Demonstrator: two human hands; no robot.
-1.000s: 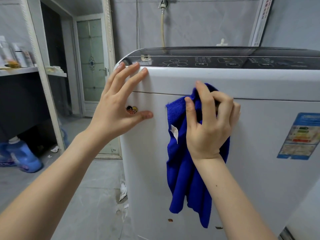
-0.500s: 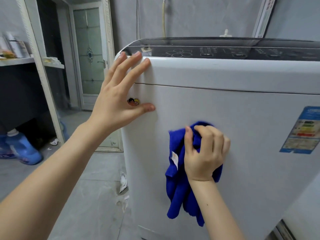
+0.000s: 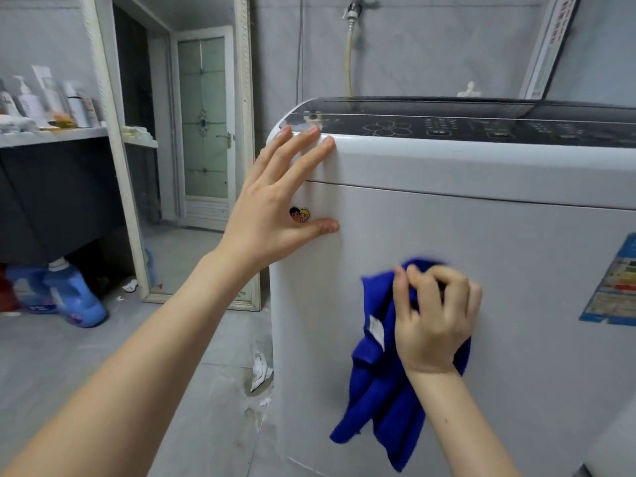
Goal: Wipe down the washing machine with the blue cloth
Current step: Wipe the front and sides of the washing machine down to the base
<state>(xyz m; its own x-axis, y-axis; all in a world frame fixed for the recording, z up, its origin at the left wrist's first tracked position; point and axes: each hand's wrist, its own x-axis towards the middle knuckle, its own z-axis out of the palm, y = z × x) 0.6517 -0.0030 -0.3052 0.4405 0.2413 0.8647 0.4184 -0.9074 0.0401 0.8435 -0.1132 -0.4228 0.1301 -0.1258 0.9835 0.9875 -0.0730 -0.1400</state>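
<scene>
Right grip [image 3: 433,321] grasping blue cloth [image 3: 375,390] against washing machine [image 3: 499,242], left grip [image 3: 272,215] released, flat beside sticker [image 3: 299,215], detergent bottle [image 3: 74,297] on floor [image 3: 192,356]

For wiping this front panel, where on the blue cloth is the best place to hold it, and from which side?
Take the blue cloth by its bunched upper part, coming straight from the front, as the right hand does now. That wad lies against the washing machine front panel, while the lower folds hang loose and would likely only flap.
</scene>
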